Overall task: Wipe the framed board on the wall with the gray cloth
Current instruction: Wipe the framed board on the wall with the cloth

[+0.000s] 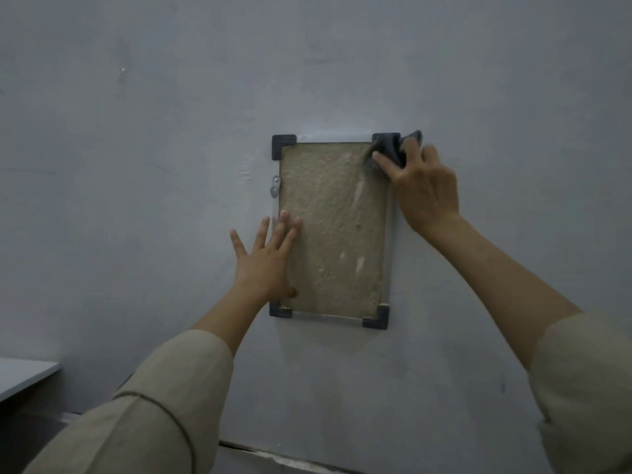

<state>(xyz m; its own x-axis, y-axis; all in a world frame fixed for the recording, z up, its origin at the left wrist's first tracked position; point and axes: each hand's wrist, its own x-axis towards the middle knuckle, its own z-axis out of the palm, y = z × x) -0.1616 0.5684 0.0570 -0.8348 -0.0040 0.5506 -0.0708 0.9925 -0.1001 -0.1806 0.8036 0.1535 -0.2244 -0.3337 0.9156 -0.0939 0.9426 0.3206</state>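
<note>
**Cloth at the top right corner, the whole board below it**

The gray-blue wall [171,97] fills nearly all I can see, bare apart from the framed board [333,230] hung a little right of the middle. At the far lower left the corner of a white desk [24,374] juts in, well apart from everything I am working on.

The board stands upright, its long axis running top to bottom. It has a rough tan face, pale edge strips and four dark corner caps. A small metal bracket [274,186] sits against its left edge, just above my left hand.

My left hand [265,265] lies flat and spread on the lower left part of the board, fingers open, grasping nothing; I judge it is steadying the frame. My right hand [424,186] is up at the top right corner, its grip closed on the bunched gray cloth [391,150], with the fingertips pressing the cloth onto the corner cap and the edge of the tan face.

So the unwiped length of the board lies below and to the left of my right grip. The right hand is the one that holds the cloth, and the natural stroke from here looks to be down along the long axis or across the top edge. My left hand rests in that lower path and may need to shift.
</note>
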